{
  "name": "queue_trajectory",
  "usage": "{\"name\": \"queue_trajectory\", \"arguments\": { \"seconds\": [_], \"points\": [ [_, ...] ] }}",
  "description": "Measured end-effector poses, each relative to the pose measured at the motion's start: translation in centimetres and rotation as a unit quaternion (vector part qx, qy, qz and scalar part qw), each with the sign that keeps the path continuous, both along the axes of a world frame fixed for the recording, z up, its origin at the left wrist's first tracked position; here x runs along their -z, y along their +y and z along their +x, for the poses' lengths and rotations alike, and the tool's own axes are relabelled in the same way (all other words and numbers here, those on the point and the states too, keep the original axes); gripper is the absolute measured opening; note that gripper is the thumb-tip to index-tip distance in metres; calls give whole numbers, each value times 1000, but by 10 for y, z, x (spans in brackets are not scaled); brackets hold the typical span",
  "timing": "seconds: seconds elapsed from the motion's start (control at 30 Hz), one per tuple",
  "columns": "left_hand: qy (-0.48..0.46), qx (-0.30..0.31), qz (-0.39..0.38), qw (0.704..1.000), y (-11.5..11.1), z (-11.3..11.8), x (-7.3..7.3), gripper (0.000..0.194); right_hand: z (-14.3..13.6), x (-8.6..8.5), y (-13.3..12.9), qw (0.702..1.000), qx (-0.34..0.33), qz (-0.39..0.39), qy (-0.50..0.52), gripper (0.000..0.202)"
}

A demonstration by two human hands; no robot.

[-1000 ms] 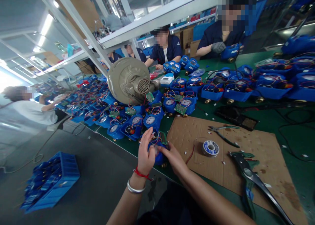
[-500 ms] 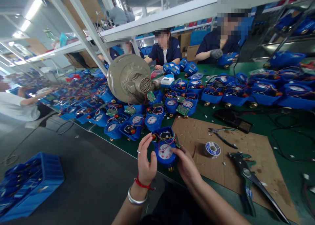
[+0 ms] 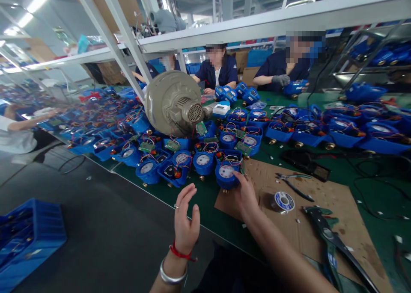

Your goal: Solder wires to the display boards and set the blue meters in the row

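My right hand [image 3: 246,191] grips the right side of a blue water meter [image 3: 226,182], thumb on the rim of its white dial. The meter has an open housing with thin wires, a small green circuit board at its right and a brass fitting at the front. It rests on the green bench at the corner of a cardboard sheet [image 3: 266,173]. My left hand [image 3: 186,218] is apart from it, lower left over the bench edge, fingers stretched and holding nothing. Close by on the left stands another blue meter [image 3: 203,162], wires and dial showing.
On the cardboard lie a solder spool [image 3: 284,202], small cutters [image 3: 295,186] and large pliers [image 3: 334,237]. A grey blower [image 3: 173,102] stands behind the rows of meters. Co-workers sit across the bench. A blue crate [image 3: 48,229] is on the floor at left.
My right hand has moved the water meter forward and right, beside the other meters. My left hand has come off it and drawn back toward me.
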State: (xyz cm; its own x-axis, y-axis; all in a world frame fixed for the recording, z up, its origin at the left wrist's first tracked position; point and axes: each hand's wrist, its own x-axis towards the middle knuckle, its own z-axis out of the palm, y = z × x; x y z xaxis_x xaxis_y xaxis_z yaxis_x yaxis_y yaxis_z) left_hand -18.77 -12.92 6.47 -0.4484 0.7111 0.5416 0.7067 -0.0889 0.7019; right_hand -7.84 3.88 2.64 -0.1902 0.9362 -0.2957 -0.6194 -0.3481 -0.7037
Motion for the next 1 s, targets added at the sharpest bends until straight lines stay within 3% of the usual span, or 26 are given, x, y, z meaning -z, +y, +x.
{"name": "queue_trajectory", "arguments": {
  "seconds": [0.33,0.63,0.87,1.0],
  "points": [
    [15,19,-27,999,10,-1,3,35,-3,7,-3,996,-21,69,-51,50],
    [37,52,-41,997,21,7,4,35,9,7,1,988,29,123,-85,55],
    [70,58,-56,994,30,14,-3,34,23,5,4,985,27,153,-76,49],
    [102,62,-53,991,39,16,-17,34,31,8,8,985,26,155,-71,51]
  ]
}}
